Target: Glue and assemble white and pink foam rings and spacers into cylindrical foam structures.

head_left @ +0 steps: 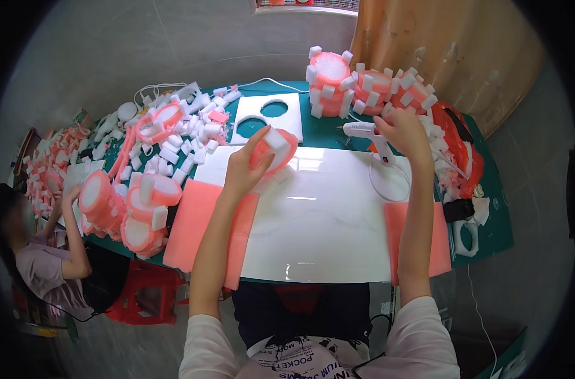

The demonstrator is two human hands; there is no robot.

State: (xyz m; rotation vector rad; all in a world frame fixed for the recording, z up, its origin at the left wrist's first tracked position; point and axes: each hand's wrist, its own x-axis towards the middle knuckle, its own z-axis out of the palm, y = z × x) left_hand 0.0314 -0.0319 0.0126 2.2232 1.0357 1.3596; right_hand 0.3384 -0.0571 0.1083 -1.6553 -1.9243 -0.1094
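Observation:
My left hand (243, 169) is closed around a round pink foam piece (286, 150), with a white foam block (276, 140) against its side. The piece is held above the far left part of a glossy white board (313, 221). On the right, my right hand (404, 131) has its fingers curled at the rear of a white hot glue gun (361, 130). The gun's nozzle points left and its handle shows below my fingers. A white cord (388, 197) loops down from it onto the board.
Pink foam sheets (196, 224) flank the board. Loose white foam blocks (170, 151) are heaped at left, beside pink-and-white foam rounds (101, 196). More rounds (330, 82) stand at the back right. A white foam sheet with two holes (290, 120) lies behind. Another person (54, 265) works at far left.

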